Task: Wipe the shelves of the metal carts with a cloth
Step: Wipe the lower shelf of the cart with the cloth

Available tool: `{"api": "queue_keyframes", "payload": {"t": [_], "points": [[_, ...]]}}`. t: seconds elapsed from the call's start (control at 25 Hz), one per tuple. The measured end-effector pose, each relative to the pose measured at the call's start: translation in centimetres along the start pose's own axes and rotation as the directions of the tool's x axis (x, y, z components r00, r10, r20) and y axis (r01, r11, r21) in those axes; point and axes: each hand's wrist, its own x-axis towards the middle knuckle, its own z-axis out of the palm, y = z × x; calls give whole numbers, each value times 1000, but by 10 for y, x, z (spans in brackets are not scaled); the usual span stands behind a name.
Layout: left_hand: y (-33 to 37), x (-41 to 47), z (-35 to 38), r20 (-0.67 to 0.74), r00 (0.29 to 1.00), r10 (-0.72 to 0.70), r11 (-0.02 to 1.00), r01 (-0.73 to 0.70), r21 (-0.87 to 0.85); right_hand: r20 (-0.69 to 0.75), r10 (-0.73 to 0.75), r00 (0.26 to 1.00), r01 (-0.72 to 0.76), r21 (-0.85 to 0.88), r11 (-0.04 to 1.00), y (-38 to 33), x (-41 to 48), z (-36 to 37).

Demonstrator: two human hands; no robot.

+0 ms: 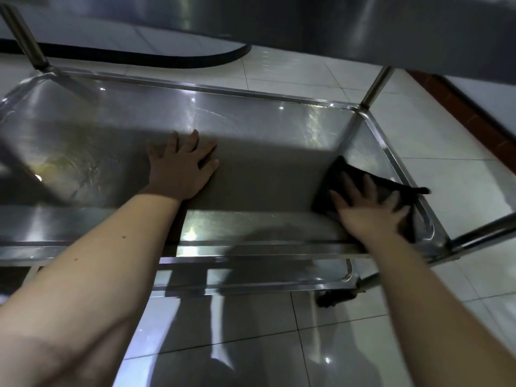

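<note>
A stainless steel cart shelf point(251, 127) with a raised rim fills the middle of the head view. My left hand point(181, 166) rests flat on the shelf near its middle, fingers spread. My right hand point(371, 210) presses flat with straight fingers on a dark cloth point(343, 174) at the shelf's right end, close to the front right corner. One corner of the cloth hangs over the right rim. Part of the cloth is hidden under my hand.
The cart's upper shelf point(363, 26) overhangs at the top. Upright posts stand at the back left point(28, 40) and back right point(377, 85). A lower shelf edge point(251, 277) and a black caster point(335, 298) show below. White floor tiles point(460, 177) surround the cart.
</note>
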Motion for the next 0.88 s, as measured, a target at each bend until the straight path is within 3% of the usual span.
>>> {"api": "queue_keyframes", "payload": {"t": [0.12,0.2,0.24,0.32,0.4,0.52,0.6,0.76,0.88], "points": [[2,0,0,-9,1000,2,1000,-2,-1,3,-389,921,389,25,921,-111,-54,31],[0,2,-1,1,1000,11,1000,-11,-11,18,-575,818,573,51,818,-117,-64,30],[-2,2,-1,13,1000,11,1000,-11,-14,8,-596,803,595,41,802,-93,-54,23],[-1,3,-1,34,999,4,1000,-4,-11,0,-529,849,529,-31,848,-17,-24,11],[4,5,-1,42,999,-3,1000,3,-18,57,-316,947,319,-54,946,60,-4,-4],[14,8,-1,12,1000,5,1000,-4,-19,86,-97,992,95,30,995,85,-5,-12],[15,9,0,0,1000,11,1000,-11,-12,65,-151,986,151,9,988,35,-15,0],[9,9,1,19,999,27,1000,-27,5,3,-416,909,416,-4,909,-114,-61,30],[7,11,-6,37,999,31,995,-27,-97,18,-440,898,440,-13,898,-145,-66,25]]}}
